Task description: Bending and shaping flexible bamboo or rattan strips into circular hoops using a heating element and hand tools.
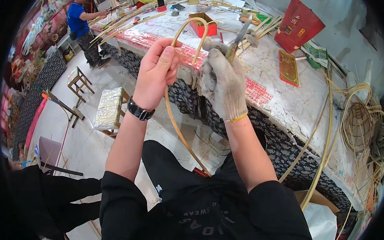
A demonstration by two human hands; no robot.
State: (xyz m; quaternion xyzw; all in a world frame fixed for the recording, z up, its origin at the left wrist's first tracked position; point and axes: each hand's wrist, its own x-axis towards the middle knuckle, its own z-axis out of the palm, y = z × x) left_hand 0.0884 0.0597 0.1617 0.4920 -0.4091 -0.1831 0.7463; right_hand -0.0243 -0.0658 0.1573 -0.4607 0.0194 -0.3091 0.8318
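Between finger and thumb, my bare left hand [157, 72] pinches a thin bamboo strip [172, 117]. Above the hand the strip arches over in a hook, its end coming down near my right hand; below, it runs to my lap. A knitted work glove covers my right hand [225, 81], which is closed around a knife [242, 33] with its blade pointing up and away. The knife's handle is mostly hidden by the glove. Both hands are in front of the worktable's near edge, side by side.
The white-topped worktable [281, 110] carries bamboo strips, a red open box [202, 28], a red board [299, 25] and a red tray [288, 68]. Long strips [324, 146] lean over its right side. Left are stools [109, 106], a person in blue [78, 25] and someone in black sleeves [58, 191].
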